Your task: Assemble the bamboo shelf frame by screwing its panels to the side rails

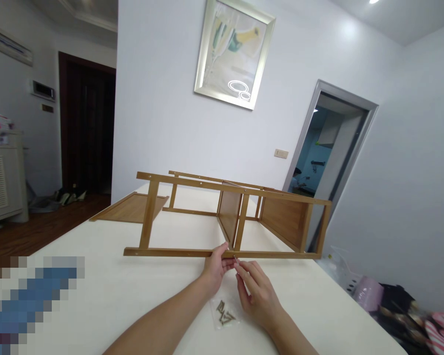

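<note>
A brown wooden shelf frame (185, 253) lies on its side on the white table, with two panels fitted between its rails. My left hand (215, 270) grips the lower front rail where the middle panel (230, 212) meets it, thumb on top and fingers below. Just right of it, my right hand (257, 291) pinches a small thin metal piece, perhaps a hex key, whose tip points at the same rail. My fingers hide most of that piece. Below my hands rests a clear plastic bag (225, 315) of several bronze-coloured screws.
A loose wooden panel (128, 208) lies at the table's left, partly behind the frame. The white table (96, 281) reaches to the wall. Right of the table are a pink container (370, 293) and piled bags. A pixelated blue patch covers the lower left.
</note>
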The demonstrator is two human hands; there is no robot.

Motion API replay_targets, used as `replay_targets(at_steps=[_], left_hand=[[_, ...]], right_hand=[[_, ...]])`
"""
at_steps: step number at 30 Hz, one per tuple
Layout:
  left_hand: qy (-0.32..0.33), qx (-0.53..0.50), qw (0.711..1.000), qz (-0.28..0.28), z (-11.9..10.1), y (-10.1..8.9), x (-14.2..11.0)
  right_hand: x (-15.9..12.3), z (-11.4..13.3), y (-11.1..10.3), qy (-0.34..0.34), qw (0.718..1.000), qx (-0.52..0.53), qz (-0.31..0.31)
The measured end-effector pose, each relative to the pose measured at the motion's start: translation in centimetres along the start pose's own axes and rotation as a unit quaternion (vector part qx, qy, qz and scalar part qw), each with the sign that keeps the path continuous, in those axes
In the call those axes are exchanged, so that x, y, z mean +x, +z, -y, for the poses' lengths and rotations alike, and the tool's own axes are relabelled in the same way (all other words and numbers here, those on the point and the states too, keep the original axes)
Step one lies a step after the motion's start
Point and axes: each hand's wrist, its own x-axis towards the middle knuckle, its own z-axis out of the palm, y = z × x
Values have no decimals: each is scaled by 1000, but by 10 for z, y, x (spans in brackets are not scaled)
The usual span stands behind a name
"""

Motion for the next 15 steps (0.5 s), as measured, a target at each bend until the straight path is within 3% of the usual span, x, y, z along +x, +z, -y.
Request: replay_targets(at_steps=[15], left_hand=[[-3,3,1000,3,0,0,0]], right_hand=[[3,1,3,-9,999,-31,-16]])
